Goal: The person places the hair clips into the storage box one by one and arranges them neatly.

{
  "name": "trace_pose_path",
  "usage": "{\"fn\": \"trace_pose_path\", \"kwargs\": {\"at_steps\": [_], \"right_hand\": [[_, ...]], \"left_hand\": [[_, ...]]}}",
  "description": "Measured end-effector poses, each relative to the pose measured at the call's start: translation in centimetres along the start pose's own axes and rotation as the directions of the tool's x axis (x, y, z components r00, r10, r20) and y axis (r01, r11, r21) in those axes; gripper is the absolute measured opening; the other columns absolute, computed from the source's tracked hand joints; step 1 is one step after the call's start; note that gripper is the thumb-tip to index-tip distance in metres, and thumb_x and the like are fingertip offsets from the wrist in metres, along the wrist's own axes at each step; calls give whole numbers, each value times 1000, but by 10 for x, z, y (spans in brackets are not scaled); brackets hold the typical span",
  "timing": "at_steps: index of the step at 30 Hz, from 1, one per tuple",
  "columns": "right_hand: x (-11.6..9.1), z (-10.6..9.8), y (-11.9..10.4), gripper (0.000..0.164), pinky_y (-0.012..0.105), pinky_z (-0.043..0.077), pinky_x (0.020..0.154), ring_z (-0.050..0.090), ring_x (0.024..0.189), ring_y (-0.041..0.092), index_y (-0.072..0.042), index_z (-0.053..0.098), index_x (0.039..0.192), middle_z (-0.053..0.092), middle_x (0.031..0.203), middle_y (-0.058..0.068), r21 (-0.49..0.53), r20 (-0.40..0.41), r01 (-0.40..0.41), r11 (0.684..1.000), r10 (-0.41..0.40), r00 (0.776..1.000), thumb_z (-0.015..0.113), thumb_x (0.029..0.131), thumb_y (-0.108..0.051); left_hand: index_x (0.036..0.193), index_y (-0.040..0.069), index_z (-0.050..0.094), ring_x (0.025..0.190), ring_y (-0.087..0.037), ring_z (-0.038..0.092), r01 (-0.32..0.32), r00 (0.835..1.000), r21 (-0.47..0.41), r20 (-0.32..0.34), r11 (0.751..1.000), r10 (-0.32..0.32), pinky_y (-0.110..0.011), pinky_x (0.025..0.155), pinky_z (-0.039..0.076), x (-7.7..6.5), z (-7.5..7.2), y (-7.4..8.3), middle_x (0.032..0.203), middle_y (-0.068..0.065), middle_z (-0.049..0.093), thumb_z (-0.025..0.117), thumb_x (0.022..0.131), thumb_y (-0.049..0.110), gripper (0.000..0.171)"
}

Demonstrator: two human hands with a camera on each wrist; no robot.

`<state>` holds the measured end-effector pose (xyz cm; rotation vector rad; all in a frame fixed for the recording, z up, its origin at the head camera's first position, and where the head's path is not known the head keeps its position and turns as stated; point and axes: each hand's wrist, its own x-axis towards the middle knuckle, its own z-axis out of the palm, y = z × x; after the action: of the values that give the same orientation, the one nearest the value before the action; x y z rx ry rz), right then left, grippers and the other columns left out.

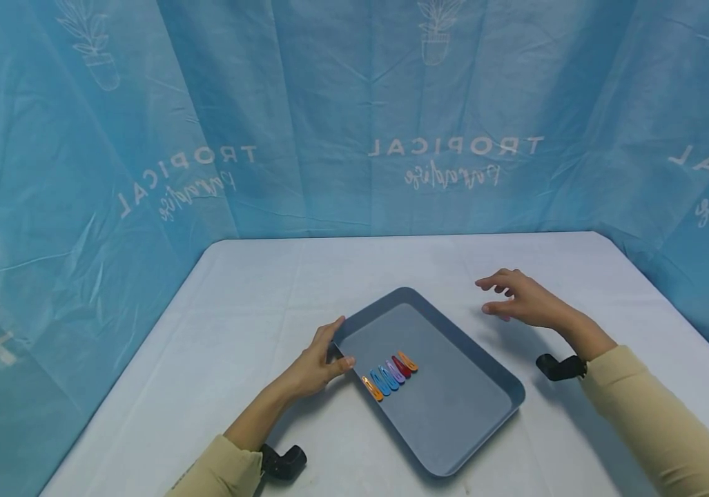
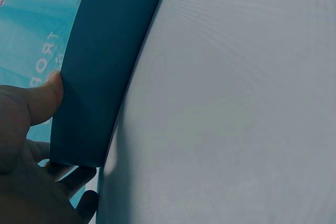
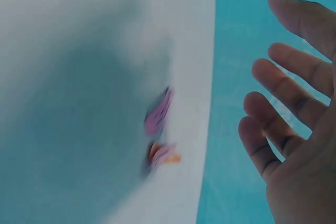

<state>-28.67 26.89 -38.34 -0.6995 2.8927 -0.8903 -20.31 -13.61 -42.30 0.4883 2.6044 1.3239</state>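
Observation:
A grey-blue rectangular tray (image 1: 447, 386) lies slantwise on the white table. My left hand (image 1: 317, 362) holds it at the left corner, thumb over the rim and fingers along the outside; the left wrist view shows the tray's outer wall (image 2: 105, 77) beside the thumb. Inside the tray, near that hand, several snap hair clips (image 1: 389, 375) form a neat row: orange, blue, purple, red and orange. To the right of the tray my right hand (image 1: 525, 297) hovers over the table with fingers loosely bent and nothing in them.
In the right wrist view a purple clip (image 3: 158, 114) and a pink-and-orange clip pile (image 3: 161, 155) lie blurred on the table, near its edge. Blue printed curtains (image 1: 329, 103) hang behind and beside the white table (image 1: 267, 276). Each wrist carries a black camera (image 1: 284, 462).

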Motion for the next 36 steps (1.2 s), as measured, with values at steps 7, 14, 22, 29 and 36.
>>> {"fn": "trace_pose_path", "kwargs": {"at_steps": [7, 14, 22, 29, 36], "right_hand": [[-5, -2, 24, 45, 53, 45, 93, 51, 110, 37, -1, 58, 126, 58, 122, 20, 6, -22, -4, 1000, 5, 1000, 69, 86, -17], [-12, -4, 38, 46, 47, 49, 85, 46, 111, 35, -5, 55, 131, 53, 123, 19, -19, 8, -110, 994, 110, 994, 65, 87, -16], [-19, -5, 51, 50, 51, 47, 86, 46, 108, 37, -2, 55, 130, 54, 119, 20, -64, 18, -120, 991, 122, 992, 69, 85, -20], [-22, -5, 60, 52, 57, 44, 91, 45, 111, 39, -2, 55, 130, 52, 121, 23, -69, 41, -174, 982, 177, 983, 69, 84, -19], [-23, -4, 63, 52, 59, 42, 92, 43, 111, 40, -1, 53, 131, 52, 121, 24, -74, 50, -199, 977, 202, 978, 68, 84, -17]], "left_hand": [[153, 13, 14, 142, -45, 18, 1, 1000, -3, 7, 1000, -1, -66, 106, 24, -1, 0, -2, 154, -18, 20, 61, 92, 27, 78], [153, 14, 15, 142, -45, 18, 8, 1000, 2, 5, 1000, -8, -69, 105, 21, -1, 0, -2, 154, -17, 20, 61, 92, 28, 78], [153, 16, 14, 142, -45, 18, 0, 1000, -16, 11, 1000, 0, -66, 105, 26, -1, -1, -2, 155, -17, 19, 61, 92, 27, 77], [153, 15, 14, 142, -45, 19, 5, 1000, -16, 6, 1000, -5, -65, 106, 26, -1, 0, -2, 154, -17, 20, 61, 92, 26, 78], [153, 16, 15, 142, -44, 18, 3, 1000, -20, 5, 1000, -2, -65, 106, 26, -2, -1, -2, 154, -16, 20, 61, 92, 26, 77]]}}
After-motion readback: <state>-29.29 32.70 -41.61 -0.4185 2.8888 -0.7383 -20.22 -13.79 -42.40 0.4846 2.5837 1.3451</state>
